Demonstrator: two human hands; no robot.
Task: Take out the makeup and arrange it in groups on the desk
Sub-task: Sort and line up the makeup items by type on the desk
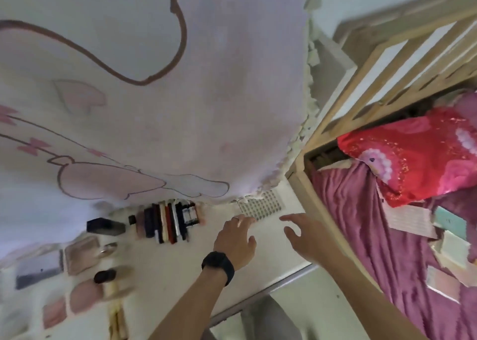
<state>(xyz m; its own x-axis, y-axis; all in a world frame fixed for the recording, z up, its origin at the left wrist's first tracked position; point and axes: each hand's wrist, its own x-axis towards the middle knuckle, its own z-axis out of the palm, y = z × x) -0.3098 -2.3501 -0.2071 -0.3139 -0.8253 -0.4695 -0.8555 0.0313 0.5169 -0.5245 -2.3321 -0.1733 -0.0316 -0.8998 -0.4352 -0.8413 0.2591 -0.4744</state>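
Makeup lies in groups on the white desk (180,267). A tight row of lipsticks and slim tubes (170,221) sits at the back, with a black case (104,226) to its left. Pink and grey compacts (81,254) and a black-capped bottle (105,276) lie blurred at the front left. My left hand (236,239), with a ring and a black watch on the wrist, hovers open over the desk right of the lipstick row. My right hand (307,236) is open too, fingers spread, holding nothing.
A pink cartoon curtain (154,94) hangs over the desk's back. A patterned sheet (260,205) lies at the back right of the desk. A wooden bed frame (361,86) with purple bedding, a red pillow (413,154) and scattered packets stands right.
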